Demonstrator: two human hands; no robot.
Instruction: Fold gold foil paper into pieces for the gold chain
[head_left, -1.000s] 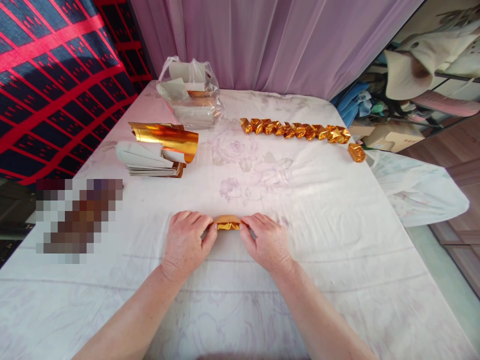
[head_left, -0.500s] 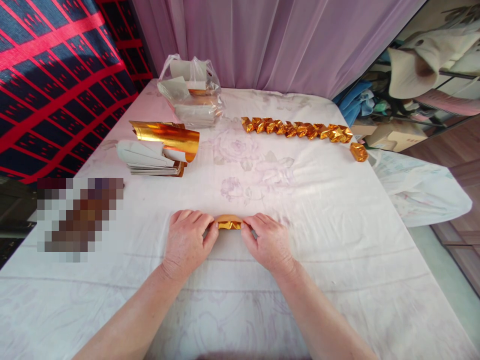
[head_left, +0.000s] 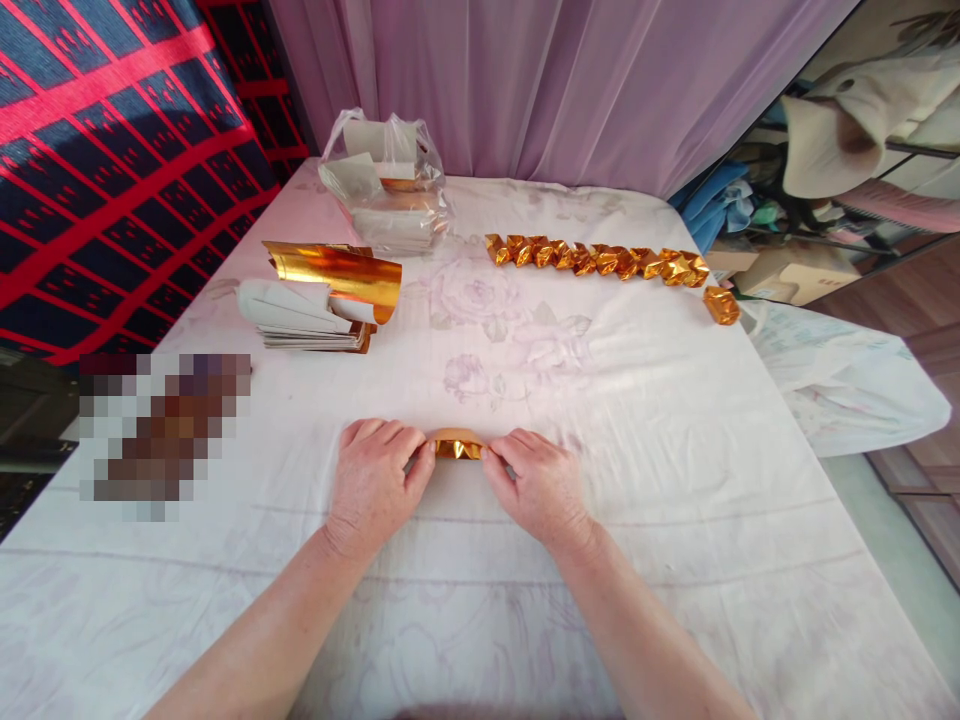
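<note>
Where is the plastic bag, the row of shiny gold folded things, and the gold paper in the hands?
plastic bag (head_left: 386, 185), head view, clear front.
row of gold pieces (head_left: 596, 258), head view, middle.
gold paper (head_left: 458, 446), head view, centre.

A white floral cloth (head_left: 675, 480) covers the table. At far left lies a stack of gold foil sheets (head_left: 315, 300), its top sheet curled to show the gold face. Behind the stack stands a clear plastic bag (head_left: 386, 185) holding more sheets. A row of folded gold ingots (head_left: 596, 258) lies along the far side, with one separate ingot (head_left: 721, 305) at its right end. A purple curtain (head_left: 525, 90) hangs behind the table.
</note>
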